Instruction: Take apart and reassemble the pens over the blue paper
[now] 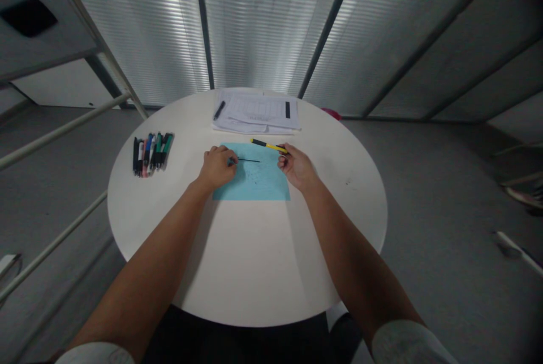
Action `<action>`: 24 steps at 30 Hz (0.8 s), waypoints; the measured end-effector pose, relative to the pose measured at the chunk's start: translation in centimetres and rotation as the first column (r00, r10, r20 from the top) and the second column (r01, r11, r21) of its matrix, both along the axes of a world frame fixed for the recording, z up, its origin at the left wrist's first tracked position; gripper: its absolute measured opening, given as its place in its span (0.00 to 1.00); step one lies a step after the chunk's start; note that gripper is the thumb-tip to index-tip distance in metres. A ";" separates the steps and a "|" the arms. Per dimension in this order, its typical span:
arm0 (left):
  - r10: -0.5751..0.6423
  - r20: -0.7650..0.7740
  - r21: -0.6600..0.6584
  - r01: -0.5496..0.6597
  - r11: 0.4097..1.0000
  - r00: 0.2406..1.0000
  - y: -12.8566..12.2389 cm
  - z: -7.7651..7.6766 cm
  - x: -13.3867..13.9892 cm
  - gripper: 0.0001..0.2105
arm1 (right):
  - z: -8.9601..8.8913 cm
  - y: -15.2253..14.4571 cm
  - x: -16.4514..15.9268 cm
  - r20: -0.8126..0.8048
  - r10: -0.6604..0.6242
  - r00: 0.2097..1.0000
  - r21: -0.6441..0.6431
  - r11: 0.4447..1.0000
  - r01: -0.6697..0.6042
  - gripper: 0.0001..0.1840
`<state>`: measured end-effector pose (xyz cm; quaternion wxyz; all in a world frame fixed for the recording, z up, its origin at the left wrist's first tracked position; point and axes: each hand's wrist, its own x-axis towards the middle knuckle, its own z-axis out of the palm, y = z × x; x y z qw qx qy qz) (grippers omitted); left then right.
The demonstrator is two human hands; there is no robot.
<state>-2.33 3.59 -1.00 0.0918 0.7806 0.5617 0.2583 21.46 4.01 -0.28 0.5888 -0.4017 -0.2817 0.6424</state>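
Note:
A light blue sheet (267, 183) lies on the round white table (250, 262) in front of me. My left hand (218, 167) rests at its left side, fingers closed on a thin dark pen refill (250, 160) that points right across the sheet. A small dark piece (231, 161) shows at those fingertips; its kind is unclear. Over the sheet's right edge, my right hand (297, 166) pinches a yellow and black pen (271, 146), its black end pointing left. Small dark specks or parts (255, 182) lie on the blue sheet.
Several pens (151, 154) lie side by side at the table's left. At the back, a stack of printed papers (254, 112) carries a black pen (219, 110) and a dark strip (287, 109). Small dark marks (348, 182) are at the right. A metal frame (63, 132) stands left.

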 end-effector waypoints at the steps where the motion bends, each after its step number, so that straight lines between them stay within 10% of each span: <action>1: 0.000 -0.010 0.002 0.000 1.000 1.000 0.0 0.0 0.0 0.09 | 0.1 0.0 0.0 0.001 -0.003 1.000 -0.004 1.000 0.003 0.07; 10: -0.013 0.206 0.070 -0.001 0.998 0.978 0.3 -0.2 -0.1 0.11 | -0.1 0.0 -0.1 0.000 -0.014 1.000 0.002 1.000 0.014 0.08; 18: 0.060 0.587 0.056 -0.114 0.992 0.807 0.7 0.3 -0.2 0.08 | -0.1 -0.2 0.0 0.016 0.007 1.000 0.029 1.000 -0.008 0.13; 24: 0.046 0.536 0.074 -0.102 0.992 0.843 0.6 -0.3 -0.2 0.08 | -0.1 -0.3 0.3 0.133 -0.020 0.991 0.089 0.996 0.008 0.15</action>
